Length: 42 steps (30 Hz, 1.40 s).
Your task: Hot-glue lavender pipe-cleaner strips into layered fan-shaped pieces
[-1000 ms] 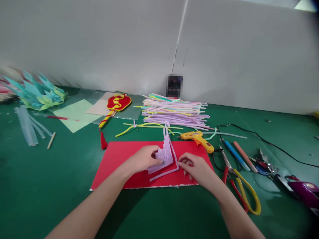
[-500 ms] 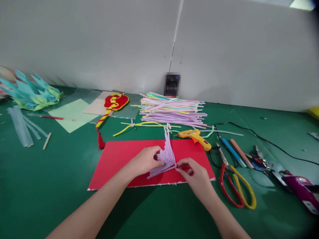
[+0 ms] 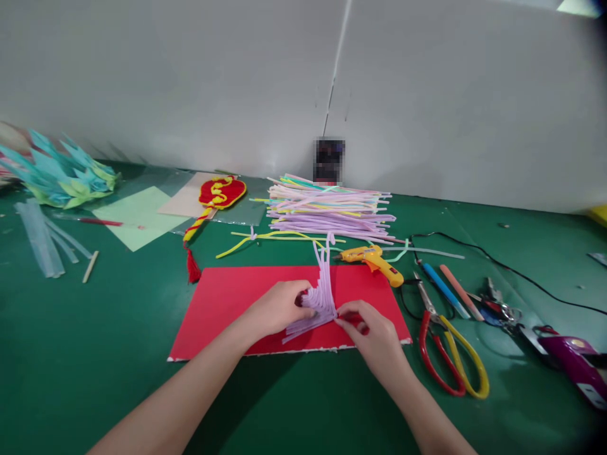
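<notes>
Over a red board (image 3: 227, 297), my left hand (image 3: 279, 308) grips a bundle of lilac pipe cleaners (image 3: 324, 287) bent into nested V shapes. One set of ends points up and away from me, the other toward the lower left. The fingers of my right hand (image 3: 365, 322) pinch the bend at the bundle's right corner. Just beyond the board's far edge lies a yellow glue gun (image 3: 372, 257), its nozzle pointing left.
A pile of pastel pipe cleaners (image 3: 329, 212) lies near the wall. To the right are red-and-yellow-handled scissors (image 3: 450, 354), blue and orange pens (image 3: 443, 289) and a black cord (image 3: 493, 262). Leftward lie a red-and-yellow fan ornament (image 3: 222, 193), green paper (image 3: 137, 218) and a turquoise paper piece (image 3: 66, 174).
The upper ends of the lilac pipe cleaners have spread and shifted slightly right. Both hands keep nearly the same place and hold.
</notes>
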Motion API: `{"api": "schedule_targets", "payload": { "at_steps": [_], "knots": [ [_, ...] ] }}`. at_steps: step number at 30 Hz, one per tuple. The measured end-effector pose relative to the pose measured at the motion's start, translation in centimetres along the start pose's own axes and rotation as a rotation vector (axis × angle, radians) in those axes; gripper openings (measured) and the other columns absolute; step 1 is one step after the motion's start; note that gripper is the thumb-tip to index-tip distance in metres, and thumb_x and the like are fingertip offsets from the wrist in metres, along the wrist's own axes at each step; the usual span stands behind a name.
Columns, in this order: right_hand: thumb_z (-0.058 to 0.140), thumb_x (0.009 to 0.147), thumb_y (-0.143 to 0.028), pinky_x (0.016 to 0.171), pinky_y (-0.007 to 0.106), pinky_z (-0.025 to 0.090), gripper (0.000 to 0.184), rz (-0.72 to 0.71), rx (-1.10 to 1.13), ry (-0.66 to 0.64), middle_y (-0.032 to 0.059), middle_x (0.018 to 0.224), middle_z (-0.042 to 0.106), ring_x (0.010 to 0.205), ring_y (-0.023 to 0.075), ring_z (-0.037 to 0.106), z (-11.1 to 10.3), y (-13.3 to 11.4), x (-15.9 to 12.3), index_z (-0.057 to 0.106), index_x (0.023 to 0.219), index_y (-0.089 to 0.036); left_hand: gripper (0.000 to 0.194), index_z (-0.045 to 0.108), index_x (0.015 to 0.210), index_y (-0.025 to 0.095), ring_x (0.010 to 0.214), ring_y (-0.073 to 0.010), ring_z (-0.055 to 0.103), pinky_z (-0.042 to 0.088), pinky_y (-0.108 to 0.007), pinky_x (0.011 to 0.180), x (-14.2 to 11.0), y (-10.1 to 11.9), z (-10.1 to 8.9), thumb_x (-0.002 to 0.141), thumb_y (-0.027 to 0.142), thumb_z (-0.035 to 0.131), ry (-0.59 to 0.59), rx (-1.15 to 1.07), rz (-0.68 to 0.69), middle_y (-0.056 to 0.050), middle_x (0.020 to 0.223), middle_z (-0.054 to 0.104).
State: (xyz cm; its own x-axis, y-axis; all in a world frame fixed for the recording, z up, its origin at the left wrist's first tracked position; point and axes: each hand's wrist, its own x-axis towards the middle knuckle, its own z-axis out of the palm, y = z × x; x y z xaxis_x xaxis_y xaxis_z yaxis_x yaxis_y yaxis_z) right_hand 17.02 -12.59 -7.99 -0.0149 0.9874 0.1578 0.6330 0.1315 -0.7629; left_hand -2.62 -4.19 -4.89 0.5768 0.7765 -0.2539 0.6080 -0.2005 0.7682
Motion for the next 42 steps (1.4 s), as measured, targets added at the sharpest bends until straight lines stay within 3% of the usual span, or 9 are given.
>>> {"api": "schedule_targets", "payload": {
  "at_steps": [8,15,17,20,23,30,37,42],
  "knots": [
    [0.054,0.083,-0.026,0.058,0.024,0.048,0.006,-0.063,-0.029,-0.001,0.0034,0.085,0.062,0.075,0.0149,0.059,-0.1,-0.2,-0.1,0.057,0.084,-0.022,0.020,0.046,0.067,0.018,0.060,-0.0131,0.049,0.025,-0.024,0.051,-0.1,0.5,0.2,0.077,0.035,0.053,0.037,0.090,-0.013,0.002,0.066,0.054],
    [0.051,0.085,-0.025,0.073,0.029,0.051,0.008,-0.112,0.029,-0.030,0.0042,0.087,0.063,0.082,0.0168,0.060,-0.4,-0.5,0.2,0.059,0.086,-0.023,0.018,0.051,0.064,0.018,0.062,-0.0154,0.050,0.027,-0.025,0.053,-0.3,1.1,0.3,0.075,0.031,0.054,0.064,0.183,0.032,-0.001,0.068,0.056],
    [0.051,0.085,-0.027,0.072,0.030,0.051,0.010,-0.094,0.044,-0.045,0.0046,0.087,0.063,0.081,0.0175,0.060,-0.4,-0.5,0.3,0.059,0.086,-0.023,0.010,0.058,0.077,0.020,0.066,-0.0170,0.054,0.032,-0.026,0.055,-0.4,1.1,0.3,0.074,0.029,0.056,0.063,0.136,0.003,-0.002,0.076,0.061],
    [0.050,0.085,-0.030,0.073,0.031,0.051,0.012,-0.086,0.045,-0.052,0.0056,0.087,0.064,0.081,0.0184,0.060,-0.4,-0.5,0.2,0.060,0.087,-0.023,0.042,0.053,0.114,0.026,0.087,-0.0210,0.059,0.040,-0.027,0.066,-0.6,1.2,0.3,0.072,0.026,0.059,0.078,0.050,-0.038,-0.004,0.105,0.063],
    [0.051,0.085,-0.028,0.075,0.031,0.051,0.011,-0.085,0.035,-0.045,0.0054,0.088,0.064,0.083,0.0184,0.060,-0.4,-0.6,0.1,0.060,0.087,-0.023,0.058,0.042,0.129,0.030,0.100,-0.0247,0.056,0.042,-0.030,0.073,-0.7,1.5,0.2,0.074,0.031,0.060,0.087,0.063,-0.073,-0.007,0.118,0.059],
    [0.051,0.085,-0.023,0.077,0.030,0.050,0.009,-0.115,0.024,-0.038,0.0041,0.088,0.064,0.086,0.0177,0.060,-0.4,-0.5,0.1,0.060,0.088,-0.023,0.022,0.059,0.103,0.023,0.095,-0.0232,0.058,0.042,-0.032,0.075,-1.1,2.1,0.0,0.083,0.028,0.051,0.194,0.248,-0.032,-0.006,0.105,0.063],
    [0.050,0.085,-0.024,0.078,0.032,0.052,0.012,-0.139,-0.002,-0.021,0.0051,0.088,0.065,0.086,0.0188,0.061,-0.3,-0.5,0.2,0.061,0.088,-0.023,0.021,0.058,0.101,0.022,0.095,-0.0219,0.055,0.043,-0.031,0.076,-0.7,1.3,0.3,0.081,0.022,0.053,0.178,0.292,0.026,-0.005,0.099,0.059],
    [0.051,0.085,-0.021,0.085,0.036,0.051,0.017,-0.207,-0.038,0.053,0.0060,0.098,0.066,0.095,0.0196,0.061,-0.6,-1.0,0.1,0.064,0.095,-0.024,0.020,0.057,0.102,0.022,0.098,-0.0213,0.052,0.043,-0.034,0.081,-1.3,2.1,0.2,0.082,0.023,0.053,0.314,0.309,0.062,-0.005,0.103,0.053]
  ]
}}
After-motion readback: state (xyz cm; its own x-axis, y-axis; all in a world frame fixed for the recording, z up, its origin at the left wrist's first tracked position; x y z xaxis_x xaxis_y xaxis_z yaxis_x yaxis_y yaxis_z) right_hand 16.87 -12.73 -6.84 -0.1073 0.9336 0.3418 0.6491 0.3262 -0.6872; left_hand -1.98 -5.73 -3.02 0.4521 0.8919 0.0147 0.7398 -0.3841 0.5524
